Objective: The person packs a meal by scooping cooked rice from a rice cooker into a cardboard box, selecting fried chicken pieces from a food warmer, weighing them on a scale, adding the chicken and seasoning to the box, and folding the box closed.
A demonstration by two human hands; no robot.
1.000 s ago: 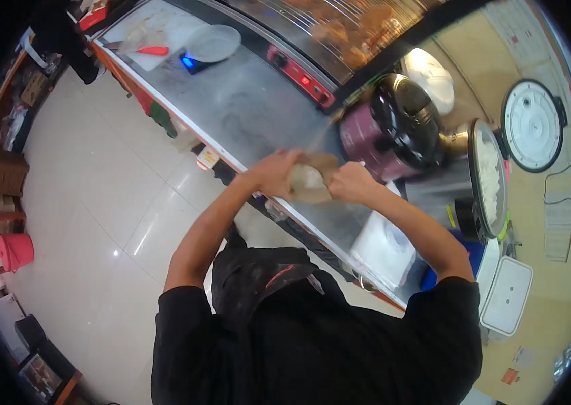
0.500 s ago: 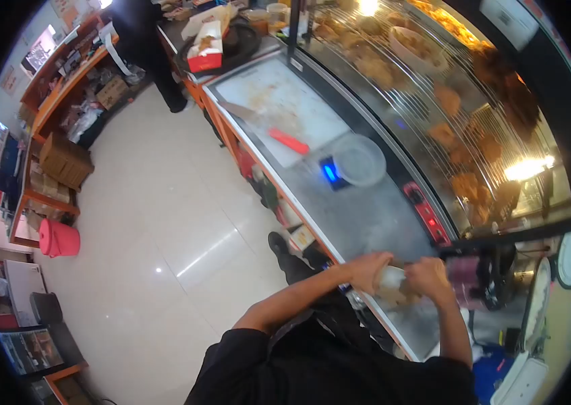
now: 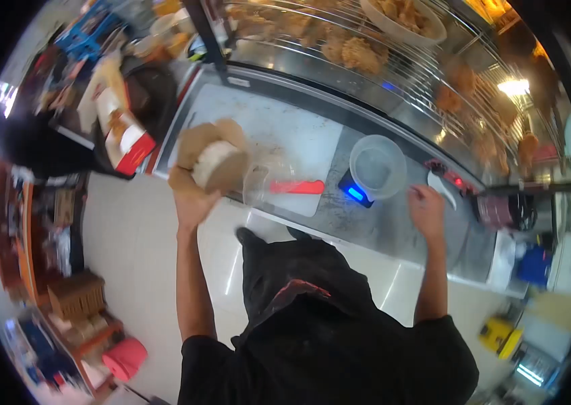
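My left hand [image 3: 194, 206] grips a brown paper takeaway box [image 3: 187, 142] with its flaps spread, raised over the left part of the counter. Something round and whitish shows in the box; I cannot tell what. A clear plastic piece [image 3: 255, 185] is just right of it, beside a red-handled knife [image 3: 297, 187] on the white cutting board [image 3: 299, 131]. Over the counter's right part, my right hand [image 3: 427, 209] has its fingers curled; anything inside them is hidden. Near those fingers lies a curved white utensil [image 3: 446, 191]. A clear round tub [image 3: 378, 162] sits on the scale [image 3: 355, 192].
Behind the counter stands a glass display case with fried food [image 3: 363, 54] on wire racks. A red and white food carton [image 3: 123, 135] rests on a dark round tray [image 3: 154, 94] at the left. A person in dark clothes [image 3: 42, 142] is at the far left.
The view has turned, and my hands have separated from close together at the right. My left hand is now at the left with the paper box; my right hand is beside the white utensil.
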